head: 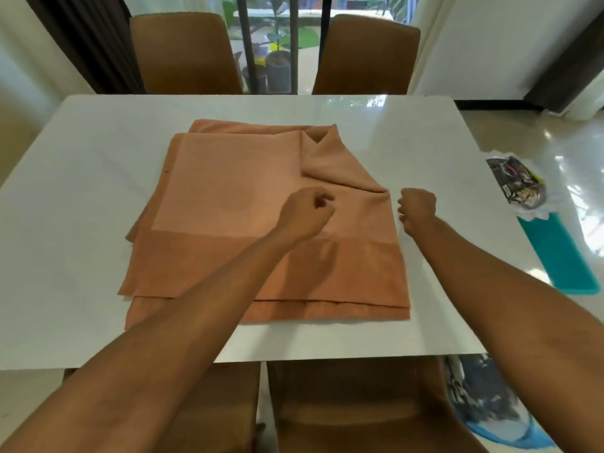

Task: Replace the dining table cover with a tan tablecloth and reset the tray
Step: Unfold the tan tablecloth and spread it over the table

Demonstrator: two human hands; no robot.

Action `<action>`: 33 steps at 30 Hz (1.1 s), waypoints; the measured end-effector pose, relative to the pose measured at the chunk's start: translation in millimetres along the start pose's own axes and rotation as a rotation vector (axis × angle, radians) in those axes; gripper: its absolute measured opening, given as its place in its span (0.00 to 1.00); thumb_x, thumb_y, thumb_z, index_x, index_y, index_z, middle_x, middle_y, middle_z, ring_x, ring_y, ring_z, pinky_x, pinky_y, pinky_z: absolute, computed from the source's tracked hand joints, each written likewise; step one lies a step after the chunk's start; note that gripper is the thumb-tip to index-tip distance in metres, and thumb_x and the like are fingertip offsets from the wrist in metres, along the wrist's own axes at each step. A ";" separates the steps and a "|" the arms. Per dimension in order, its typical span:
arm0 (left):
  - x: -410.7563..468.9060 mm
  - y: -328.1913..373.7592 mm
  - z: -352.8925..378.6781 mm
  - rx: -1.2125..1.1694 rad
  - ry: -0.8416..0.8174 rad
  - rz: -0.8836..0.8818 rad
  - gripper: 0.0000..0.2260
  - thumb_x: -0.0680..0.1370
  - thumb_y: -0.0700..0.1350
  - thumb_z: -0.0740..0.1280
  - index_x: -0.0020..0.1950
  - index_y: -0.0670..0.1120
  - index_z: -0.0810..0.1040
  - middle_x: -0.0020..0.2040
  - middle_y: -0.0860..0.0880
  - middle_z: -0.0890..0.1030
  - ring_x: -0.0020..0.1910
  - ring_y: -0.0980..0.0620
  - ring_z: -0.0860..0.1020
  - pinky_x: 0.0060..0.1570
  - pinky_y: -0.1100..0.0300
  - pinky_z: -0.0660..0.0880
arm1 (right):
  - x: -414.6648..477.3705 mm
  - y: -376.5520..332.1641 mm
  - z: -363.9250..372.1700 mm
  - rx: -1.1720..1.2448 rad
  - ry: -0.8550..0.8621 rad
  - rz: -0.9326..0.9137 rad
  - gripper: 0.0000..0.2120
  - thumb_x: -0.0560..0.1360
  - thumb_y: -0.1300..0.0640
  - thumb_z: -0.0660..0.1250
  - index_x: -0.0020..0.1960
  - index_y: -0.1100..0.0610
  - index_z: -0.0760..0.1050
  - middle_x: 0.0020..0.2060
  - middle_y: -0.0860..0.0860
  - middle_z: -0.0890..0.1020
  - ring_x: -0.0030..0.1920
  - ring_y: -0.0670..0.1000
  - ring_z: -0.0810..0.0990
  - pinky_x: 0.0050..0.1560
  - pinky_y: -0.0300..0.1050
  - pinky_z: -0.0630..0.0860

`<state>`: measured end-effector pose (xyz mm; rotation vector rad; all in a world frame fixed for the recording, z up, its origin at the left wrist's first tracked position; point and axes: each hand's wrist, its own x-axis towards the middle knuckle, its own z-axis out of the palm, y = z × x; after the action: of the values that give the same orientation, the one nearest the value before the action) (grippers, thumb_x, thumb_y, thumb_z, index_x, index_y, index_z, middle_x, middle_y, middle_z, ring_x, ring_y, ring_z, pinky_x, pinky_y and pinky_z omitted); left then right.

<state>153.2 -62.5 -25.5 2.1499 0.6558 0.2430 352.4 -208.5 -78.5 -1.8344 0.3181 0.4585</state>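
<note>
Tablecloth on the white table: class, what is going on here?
A person works at the white table, where the tan tablecloth lies folded in layers, not yet spread. The left hand is above the cloth, the right hand at its right edge, fingers curled; whether they pinch it is unclear. A flat teal thing, perhaps the tray, lies off to the right.

A white table (98, 158) fills the middle of the room, with two brown upholstered chairs (183, 53) pushed in at its far side and two more (359, 403) at the near edge. Behind the far chairs, a dark-framed glass door (295, 60) lets in daylight and shows potted plants (277, 60) outside. Dark curtains (88, 37) hang at the left, a white wall (483, 44) stands at the right, and the glossy pale floor (536, 135) reflects the light.
</note>
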 end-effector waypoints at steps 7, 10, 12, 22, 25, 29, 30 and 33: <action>-16.4 -100.0 -1.0 0.597 0.055 -0.081 0.21 0.80 0.56 0.62 0.72 0.54 0.73 0.73 0.49 0.71 0.73 0.45 0.65 0.66 0.44 0.66 | -30.4 47.4 12.3 -0.494 -0.166 -0.591 0.13 0.79 0.50 0.62 0.59 0.52 0.79 0.54 0.50 0.82 0.54 0.52 0.80 0.55 0.49 0.77; -12.4 -119.3 0.8 0.637 0.006 -0.149 0.28 0.77 0.61 0.62 0.76 0.56 0.66 0.78 0.49 0.63 0.77 0.43 0.58 0.70 0.38 0.60 | -42.0 54.9 36.7 -0.603 -0.412 -0.841 0.10 0.81 0.52 0.62 0.50 0.58 0.77 0.50 0.54 0.81 0.50 0.55 0.79 0.56 0.55 0.76; -0.2 -122.0 4.2 0.676 -0.019 -0.134 0.31 0.76 0.64 0.61 0.77 0.57 0.63 0.80 0.49 0.60 0.79 0.43 0.55 0.70 0.35 0.56 | -44.7 57.5 57.6 -0.820 -0.499 -1.003 0.12 0.82 0.51 0.61 0.57 0.57 0.79 0.56 0.55 0.82 0.56 0.57 0.79 0.62 0.54 0.72; 138.2 -134.2 32.5 0.660 0.040 -0.126 0.30 0.77 0.67 0.53 0.78 0.58 0.59 0.81 0.49 0.55 0.79 0.43 0.53 0.69 0.27 0.48 | 48.1 17.0 137.4 -1.278 -0.452 -1.145 0.24 0.83 0.40 0.49 0.76 0.44 0.65 0.76 0.50 0.68 0.72 0.58 0.67 0.70 0.62 0.63; 139.9 -140.2 34.9 0.715 0.111 -0.128 0.31 0.77 0.69 0.48 0.79 0.61 0.55 0.82 0.51 0.52 0.80 0.45 0.49 0.69 0.27 0.43 | 87.8 -11.8 131.7 -1.350 -0.274 -1.111 0.30 0.80 0.35 0.46 0.75 0.47 0.66 0.74 0.56 0.69 0.72 0.61 0.67 0.73 0.64 0.57; 145.9 -145.2 40.0 0.736 0.145 -0.119 0.31 0.77 0.70 0.47 0.79 0.62 0.55 0.82 0.51 0.52 0.80 0.45 0.49 0.69 0.27 0.43 | 146.1 -41.6 121.0 -1.213 -0.166 -0.596 0.36 0.80 0.33 0.47 0.83 0.48 0.46 0.82 0.51 0.45 0.81 0.59 0.44 0.77 0.69 0.41; 147.2 -143.8 40.0 0.739 0.144 -0.121 0.31 0.77 0.70 0.47 0.79 0.62 0.55 0.82 0.51 0.52 0.80 0.45 0.48 0.69 0.27 0.43 | 149.1 -44.2 121.3 -1.242 -0.166 -0.649 0.36 0.80 0.34 0.47 0.83 0.49 0.48 0.82 0.52 0.47 0.81 0.59 0.45 0.77 0.69 0.41; 148.0 -141.6 40.9 0.729 0.147 -0.123 0.31 0.77 0.70 0.48 0.79 0.62 0.55 0.82 0.51 0.52 0.80 0.45 0.48 0.69 0.27 0.43 | 135.0 -42.4 130.5 -1.290 -0.144 -0.935 0.32 0.81 0.37 0.49 0.80 0.51 0.57 0.81 0.56 0.55 0.80 0.59 0.53 0.76 0.70 0.47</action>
<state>241.8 59.3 -170.1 2.7824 1.0813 0.0994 471.0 -69.6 -139.4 -2.8289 -1.1780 0.0755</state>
